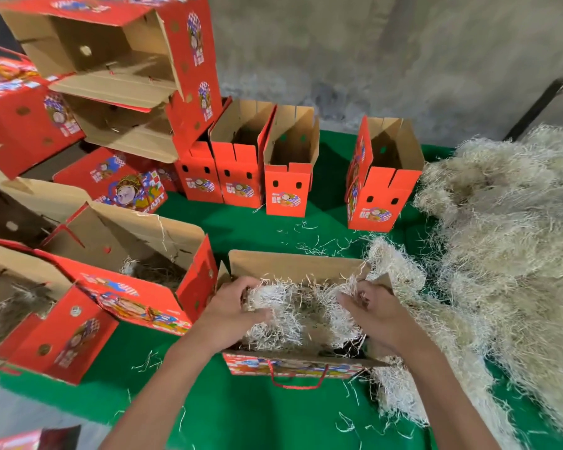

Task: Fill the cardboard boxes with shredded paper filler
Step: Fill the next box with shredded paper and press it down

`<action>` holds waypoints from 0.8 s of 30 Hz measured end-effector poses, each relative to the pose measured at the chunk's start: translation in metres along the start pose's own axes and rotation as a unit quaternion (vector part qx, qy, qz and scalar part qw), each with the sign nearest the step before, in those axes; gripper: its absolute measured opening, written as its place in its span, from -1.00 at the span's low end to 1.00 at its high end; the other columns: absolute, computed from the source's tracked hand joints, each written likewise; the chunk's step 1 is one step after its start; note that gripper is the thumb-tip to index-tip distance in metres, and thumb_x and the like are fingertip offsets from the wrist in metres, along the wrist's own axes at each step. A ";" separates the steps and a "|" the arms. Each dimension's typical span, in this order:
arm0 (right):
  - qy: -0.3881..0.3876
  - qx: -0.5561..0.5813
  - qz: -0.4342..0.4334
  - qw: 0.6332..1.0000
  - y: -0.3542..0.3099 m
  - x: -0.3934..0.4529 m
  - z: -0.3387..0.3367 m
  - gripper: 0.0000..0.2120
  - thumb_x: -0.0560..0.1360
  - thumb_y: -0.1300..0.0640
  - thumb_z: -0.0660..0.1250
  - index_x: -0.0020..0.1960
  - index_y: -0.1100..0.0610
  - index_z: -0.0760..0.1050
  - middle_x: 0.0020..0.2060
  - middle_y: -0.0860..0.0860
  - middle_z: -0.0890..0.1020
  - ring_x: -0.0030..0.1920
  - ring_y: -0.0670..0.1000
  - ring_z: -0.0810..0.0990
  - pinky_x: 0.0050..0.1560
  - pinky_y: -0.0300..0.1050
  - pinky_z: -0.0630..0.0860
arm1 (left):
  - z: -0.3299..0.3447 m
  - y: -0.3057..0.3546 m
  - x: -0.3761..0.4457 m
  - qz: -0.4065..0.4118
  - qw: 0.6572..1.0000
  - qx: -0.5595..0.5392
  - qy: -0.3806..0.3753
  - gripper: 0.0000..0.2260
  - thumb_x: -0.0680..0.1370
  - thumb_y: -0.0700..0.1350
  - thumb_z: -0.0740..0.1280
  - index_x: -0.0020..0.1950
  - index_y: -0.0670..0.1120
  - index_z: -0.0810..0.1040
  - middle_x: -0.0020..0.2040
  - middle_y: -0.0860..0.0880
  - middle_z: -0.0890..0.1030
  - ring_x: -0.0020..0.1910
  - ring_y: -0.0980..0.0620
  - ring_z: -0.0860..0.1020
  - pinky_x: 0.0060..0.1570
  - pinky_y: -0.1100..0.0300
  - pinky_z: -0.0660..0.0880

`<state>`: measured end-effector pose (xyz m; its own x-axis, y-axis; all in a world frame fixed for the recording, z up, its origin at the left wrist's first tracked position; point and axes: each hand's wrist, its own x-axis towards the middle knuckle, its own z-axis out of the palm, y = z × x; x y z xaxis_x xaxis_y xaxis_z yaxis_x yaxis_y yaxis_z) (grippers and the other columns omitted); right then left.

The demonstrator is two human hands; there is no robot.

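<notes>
Green cloth (257,410) covers the table I work over; the big heap of pale shredded paper filler (507,228) lies right of the open red-printed cardboard box (293,266). Inside that box, long axis left-to-right, my left hand (234,306) and right hand (371,306) curl their fingers into the filler. The right is nearer the heap; I judge the cloth beyond the box free.

The surface (257,410) is bright green. The boxes (286,190) from nine to twelve o'clock are red outside, printed with multicoloured cartoon figures and blue-and-white checks, and plain brown cardboard inside. The centre box (293,267) carries a red cord handle (298,383). The shredded paper (507,228) at three o'clock is pale cream. The wall (403,60) is mottled grey.
</notes>
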<state>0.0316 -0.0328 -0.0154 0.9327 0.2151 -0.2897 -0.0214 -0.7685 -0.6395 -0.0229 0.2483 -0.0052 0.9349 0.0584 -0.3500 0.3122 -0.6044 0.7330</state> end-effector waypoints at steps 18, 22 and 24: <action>-0.226 -0.241 -0.107 0.938 -0.029 0.072 0.046 -0.88 0.60 0.20 0.32 0.14 0.13 0.55 -0.03 0.06 0.65 -0.03 0.08 0.65 0.04 -0.01 0.60 | 0.046 0.056 0.081 0.044 0.895 0.330 -0.297 -0.88 0.64 -0.15 0.23 -0.06 -0.07 0.52 -0.17 -0.05 0.52 -0.29 0.04 0.43 -0.34 0.19 0.35; -0.271 -0.341 -0.122 0.892 -0.021 0.084 0.066 -0.75 0.63 0.20 0.25 0.26 0.18 0.57 0.14 0.14 0.65 0.14 0.16 0.64 0.17 0.06 0.57 | 0.062 0.030 0.107 0.004 0.822 0.484 -0.299 -0.81 0.61 -0.25 0.18 0.17 -0.26 0.50 -0.03 -0.12 0.54 -0.18 -0.06 0.50 -0.27 0.14 0.41; -0.281 -0.343 -0.123 0.888 -0.011 0.085 0.075 -0.72 0.58 0.29 0.25 0.24 0.17 0.60 0.16 0.14 0.66 0.16 0.15 0.64 0.15 0.05 0.59 | 0.071 0.009 0.115 -0.025 0.793 0.526 -0.306 -0.75 0.58 -0.31 0.21 0.26 -0.28 0.44 0.20 -0.22 0.52 0.04 -0.15 0.56 -0.07 0.06 0.48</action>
<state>0.0840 0.0392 -0.0863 0.5472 0.5460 -0.6344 0.5629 -0.8010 -0.2038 0.0754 0.1931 -0.0807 0.5690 -0.0985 -0.8164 -0.2675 -0.9610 -0.0705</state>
